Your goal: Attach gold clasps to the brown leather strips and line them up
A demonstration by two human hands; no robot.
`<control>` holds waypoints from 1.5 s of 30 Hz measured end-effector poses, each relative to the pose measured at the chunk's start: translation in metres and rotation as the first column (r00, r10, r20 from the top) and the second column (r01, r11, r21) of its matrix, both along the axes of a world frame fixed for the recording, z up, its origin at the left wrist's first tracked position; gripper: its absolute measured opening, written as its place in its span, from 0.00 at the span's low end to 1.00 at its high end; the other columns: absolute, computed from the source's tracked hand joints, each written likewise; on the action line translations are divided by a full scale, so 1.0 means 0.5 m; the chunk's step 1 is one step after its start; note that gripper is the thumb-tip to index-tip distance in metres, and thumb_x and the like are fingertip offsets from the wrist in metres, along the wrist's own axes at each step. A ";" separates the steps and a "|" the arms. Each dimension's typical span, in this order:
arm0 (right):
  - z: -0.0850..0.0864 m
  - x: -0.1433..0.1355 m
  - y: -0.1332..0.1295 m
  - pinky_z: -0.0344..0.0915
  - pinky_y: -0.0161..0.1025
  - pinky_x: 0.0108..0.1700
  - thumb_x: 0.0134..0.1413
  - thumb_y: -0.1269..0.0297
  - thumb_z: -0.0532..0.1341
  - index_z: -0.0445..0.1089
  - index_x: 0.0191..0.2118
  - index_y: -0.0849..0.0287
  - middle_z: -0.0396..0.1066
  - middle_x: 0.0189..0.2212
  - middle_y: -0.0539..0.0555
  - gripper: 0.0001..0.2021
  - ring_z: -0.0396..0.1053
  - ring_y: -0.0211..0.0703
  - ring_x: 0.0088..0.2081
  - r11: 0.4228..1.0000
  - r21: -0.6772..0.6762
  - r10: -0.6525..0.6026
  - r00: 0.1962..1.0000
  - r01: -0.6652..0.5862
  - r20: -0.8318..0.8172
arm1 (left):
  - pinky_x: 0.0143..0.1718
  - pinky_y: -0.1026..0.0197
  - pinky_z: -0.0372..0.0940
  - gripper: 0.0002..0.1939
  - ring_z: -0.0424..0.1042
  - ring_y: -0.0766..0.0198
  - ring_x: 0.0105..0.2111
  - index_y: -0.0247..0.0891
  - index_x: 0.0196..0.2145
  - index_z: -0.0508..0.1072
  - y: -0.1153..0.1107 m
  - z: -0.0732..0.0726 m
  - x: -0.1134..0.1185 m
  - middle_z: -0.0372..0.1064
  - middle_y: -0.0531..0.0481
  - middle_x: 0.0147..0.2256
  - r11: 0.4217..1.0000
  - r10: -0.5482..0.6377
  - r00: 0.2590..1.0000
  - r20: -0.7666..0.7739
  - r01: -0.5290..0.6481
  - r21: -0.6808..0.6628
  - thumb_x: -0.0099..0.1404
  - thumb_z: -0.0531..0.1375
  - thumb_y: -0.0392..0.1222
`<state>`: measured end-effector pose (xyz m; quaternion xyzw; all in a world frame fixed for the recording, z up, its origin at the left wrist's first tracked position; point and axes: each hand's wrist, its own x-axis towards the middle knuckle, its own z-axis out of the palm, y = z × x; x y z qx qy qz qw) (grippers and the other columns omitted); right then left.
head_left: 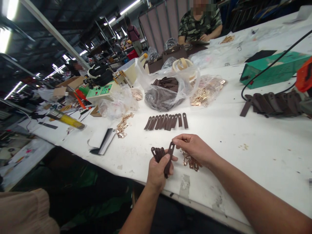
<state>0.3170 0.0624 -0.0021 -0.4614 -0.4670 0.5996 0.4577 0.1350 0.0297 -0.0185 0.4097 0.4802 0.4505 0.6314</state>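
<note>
Several dark brown slotted strips [159, 154] are fanned out in my left hand [158, 170], and one more strip [169, 159] stands apart under its thumb. My right hand [191, 146] has its fingertips pinched at the slotted top end of that single strip; whether a small metal part is between them is too small to tell. Below my right hand lies a small pile of gold-coloured metal pieces [192, 163]. Beyond both hands, a row of similar brown strips [165, 122] lies on the white table [209, 126].
Behind the row sit a plastic bag of brown strips [162, 97] and a bag of gold pieces [204, 92]. More strips [273, 104] lie right, near a green box [270, 70]. A person in camouflage [201, 24] sits across the table.
</note>
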 end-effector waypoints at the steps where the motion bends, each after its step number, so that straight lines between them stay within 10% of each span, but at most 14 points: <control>1: 0.001 0.000 0.001 0.64 0.38 0.38 0.55 0.51 0.65 0.76 0.35 0.59 0.75 0.31 0.52 0.15 0.69 0.42 0.34 1.000 0.011 0.007 1.000 -0.007 0.004 | 0.15 0.67 0.52 0.17 0.62 0.72 0.15 0.33 0.46 0.71 0.001 0.000 -0.001 0.76 0.46 0.32 1.000 -0.005 1.000 0.005 0.005 -0.001 0.65 0.63 0.48; 28: -0.001 0.015 0.006 0.60 0.36 0.30 0.52 0.56 0.65 0.77 0.43 0.57 0.72 0.26 0.49 0.14 0.64 0.38 0.26 0.992 0.042 -0.120 0.979 0.115 0.164 | 0.13 0.68 0.54 0.21 0.66 0.70 0.15 0.31 0.46 0.73 0.003 0.003 0.001 0.76 0.45 0.31 0.994 0.061 0.998 0.017 -0.059 -0.097 0.60 0.66 0.48; 45: 0.003 0.003 0.000 0.58 0.35 0.28 0.48 0.52 0.69 0.72 0.30 0.59 0.70 0.24 0.48 0.14 0.63 0.36 0.26 0.998 0.024 -0.050 0.997 0.049 0.053 | 0.15 0.68 0.52 0.17 0.64 0.72 0.16 0.32 0.45 0.75 0.001 0.001 0.004 0.78 0.41 0.36 0.999 -0.046 0.997 -0.054 0.046 -0.005 0.64 0.63 0.48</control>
